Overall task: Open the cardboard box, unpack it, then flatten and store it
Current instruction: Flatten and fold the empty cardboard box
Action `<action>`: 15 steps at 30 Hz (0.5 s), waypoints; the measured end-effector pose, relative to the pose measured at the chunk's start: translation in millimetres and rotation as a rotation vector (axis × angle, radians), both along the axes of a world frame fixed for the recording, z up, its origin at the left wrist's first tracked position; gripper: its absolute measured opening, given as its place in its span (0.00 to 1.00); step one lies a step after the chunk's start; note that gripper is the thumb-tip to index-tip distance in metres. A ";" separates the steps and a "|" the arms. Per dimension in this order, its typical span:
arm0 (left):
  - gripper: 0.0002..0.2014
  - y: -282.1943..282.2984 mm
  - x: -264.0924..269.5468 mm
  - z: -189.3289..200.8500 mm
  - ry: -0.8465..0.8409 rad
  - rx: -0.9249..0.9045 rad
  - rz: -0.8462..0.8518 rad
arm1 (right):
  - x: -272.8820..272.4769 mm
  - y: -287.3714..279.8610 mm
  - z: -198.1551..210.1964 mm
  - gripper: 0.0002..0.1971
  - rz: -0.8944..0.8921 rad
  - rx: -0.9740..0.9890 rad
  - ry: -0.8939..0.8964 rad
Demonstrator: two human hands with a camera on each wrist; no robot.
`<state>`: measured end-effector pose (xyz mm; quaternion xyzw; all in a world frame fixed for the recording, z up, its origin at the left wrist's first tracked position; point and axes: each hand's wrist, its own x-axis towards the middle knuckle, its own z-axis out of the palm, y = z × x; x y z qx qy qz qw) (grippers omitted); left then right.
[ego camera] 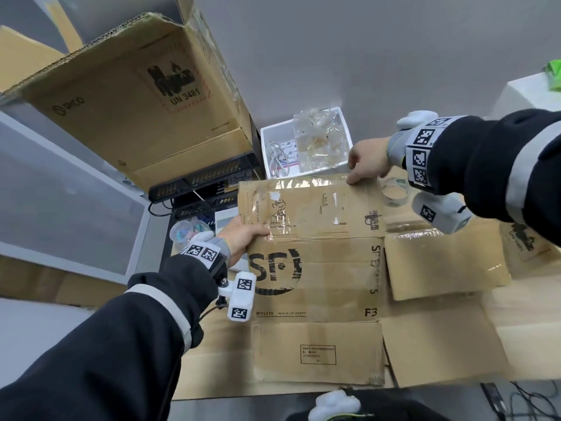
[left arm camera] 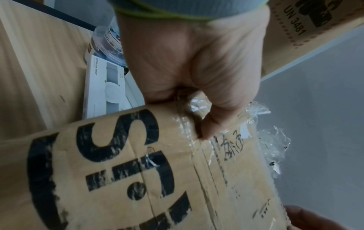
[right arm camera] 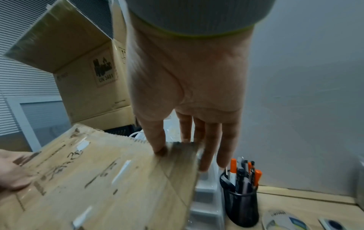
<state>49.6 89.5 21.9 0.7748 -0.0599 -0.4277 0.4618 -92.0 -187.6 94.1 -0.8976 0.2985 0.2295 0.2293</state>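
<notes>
The flattened brown cardboard box with a black SF logo lies spread in front of me, its far flap raised. My left hand grips its left edge at the flap fold, thumb on top over crinkled clear tape. My right hand pinches the far right corner of the raised flap, thumb on the near face and fingers behind it. In the left wrist view the box fills the lower half; in the right wrist view the box shows its flap with label scraps.
A tall open brown box marked UN 3481 stands at the back left on black devices. A white tray with cables and bags sits behind the flap. A tape roll, a pen cup and other cardboard lie right.
</notes>
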 end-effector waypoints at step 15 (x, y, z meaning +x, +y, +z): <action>0.29 2.0 11.8 -12.7 -0.208 0.170 0.185 | -30.9 7.0 -35.2 0.21 -0.002 0.186 0.246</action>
